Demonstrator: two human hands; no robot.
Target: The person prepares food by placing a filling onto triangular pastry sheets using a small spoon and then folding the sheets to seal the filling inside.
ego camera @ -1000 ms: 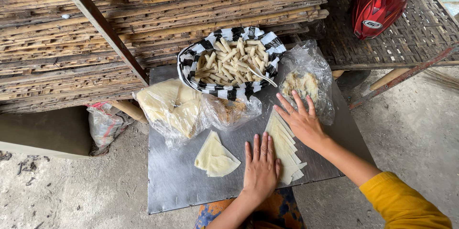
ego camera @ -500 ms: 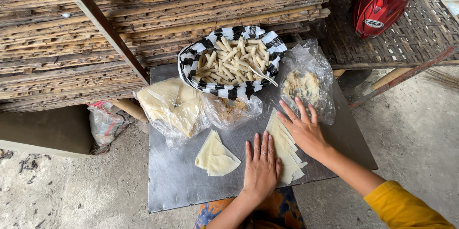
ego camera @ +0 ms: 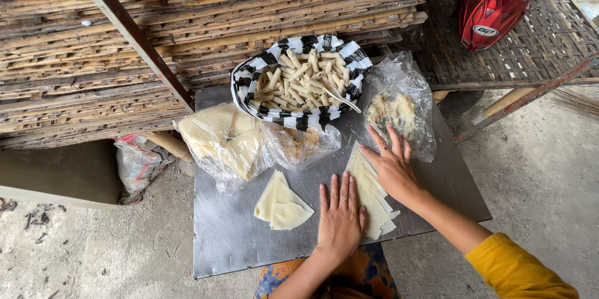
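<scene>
We rest both hands flat, fingers spread, grasping nothing: the left hand [ego camera: 340, 216] on the bare tabletop [ego camera: 231, 236] near its front edge, the right hand [ego camera: 392, 165] on the wrapper stack [ego camera: 369, 194]. Best to peel only the top sheet, gently.

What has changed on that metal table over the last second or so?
Very little. The right hand slid slightly toward the person along the stack of pale wrappers. The left hand stayed flat beside it. The checked bowl, plastic bags and folded wrappers did not move.
</scene>
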